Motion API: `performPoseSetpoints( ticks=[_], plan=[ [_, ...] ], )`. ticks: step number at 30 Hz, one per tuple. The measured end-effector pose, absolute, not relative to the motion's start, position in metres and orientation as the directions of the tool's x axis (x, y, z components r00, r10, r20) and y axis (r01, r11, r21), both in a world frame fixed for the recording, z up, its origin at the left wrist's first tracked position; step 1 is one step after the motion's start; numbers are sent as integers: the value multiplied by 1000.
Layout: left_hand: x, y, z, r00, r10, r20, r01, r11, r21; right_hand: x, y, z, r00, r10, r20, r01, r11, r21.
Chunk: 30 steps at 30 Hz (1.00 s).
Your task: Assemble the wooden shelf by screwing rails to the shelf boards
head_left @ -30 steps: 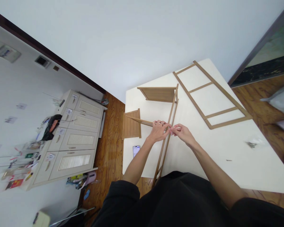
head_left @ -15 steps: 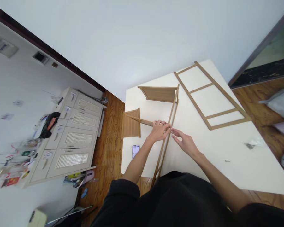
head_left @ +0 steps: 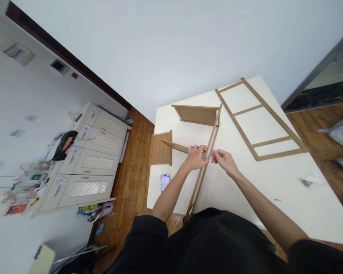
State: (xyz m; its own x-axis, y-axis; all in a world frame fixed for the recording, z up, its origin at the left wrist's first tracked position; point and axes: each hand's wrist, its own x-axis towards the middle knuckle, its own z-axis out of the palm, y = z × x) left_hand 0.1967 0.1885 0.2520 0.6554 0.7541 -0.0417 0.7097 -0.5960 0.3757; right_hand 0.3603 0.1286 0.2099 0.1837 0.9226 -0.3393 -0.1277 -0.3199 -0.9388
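My left hand [head_left: 196,158] is closed round the joint where a narrow-edged wooden shelf panel [head_left: 175,146] meets an upright wooden side frame [head_left: 199,178]. My right hand [head_left: 224,161], on the frame's other side, pinches a thin, shiny metal piece [head_left: 209,155] like a screw, pointing at the frame's rail. Its exact form is too small to make out. Farther up the frame, a second wooden panel [head_left: 198,116] joins it near the end. A third wooden panel [head_left: 161,152] lies at the table's left edge, by the shelf panel's far end.
On the white table [head_left: 240,198] a second wooden frame [head_left: 237,123] lies flat. To the right are a bag of small hardware [head_left: 307,182] and a loose screw-like piece [head_left: 277,199]. A phone [head_left: 165,181] lies near my left forearm. A white cabinet [head_left: 88,160] stands left.
My right hand has drawn back slightly from the rail, its fingers now closed in a pinch with the metal piece showing. My left hand stays at the joint. The view has shifted slightly.
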Motion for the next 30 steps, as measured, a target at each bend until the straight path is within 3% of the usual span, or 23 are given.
performPoseSetpoints(
  ticks=[2,4,6,10,14,20,23,26,30],
  plan=[
    [197,188,250,638,770,-29,714,-577,396,361,136,204,51,860,-507,-390,-450,-803],
    [197,188,249,642,767,-14,708,-586,394,360,137,197,-6,817,-576,-535,-490,-689],
    [197,188,247,648,762,-5,705,-597,383,357,133,192,98,826,-554,-572,-409,-711],
    [196,188,246,643,766,4,708,-597,378,347,121,187,312,884,-349,-386,-217,-897],
    [196,188,244,636,772,7,711,-589,383,343,116,184,422,881,-214,-207,-136,-969],
    [195,188,241,634,773,26,706,-591,391,346,107,181,351,936,5,218,-76,-973],
    [194,188,243,646,763,27,696,-603,390,347,106,178,346,933,99,332,-23,-943],
    [193,187,245,656,754,15,695,-613,376,348,106,180,342,936,84,324,-33,-946],
    [193,185,246,644,765,6,705,-597,382,350,105,193,187,963,-192,117,-216,-969]
  ],
)
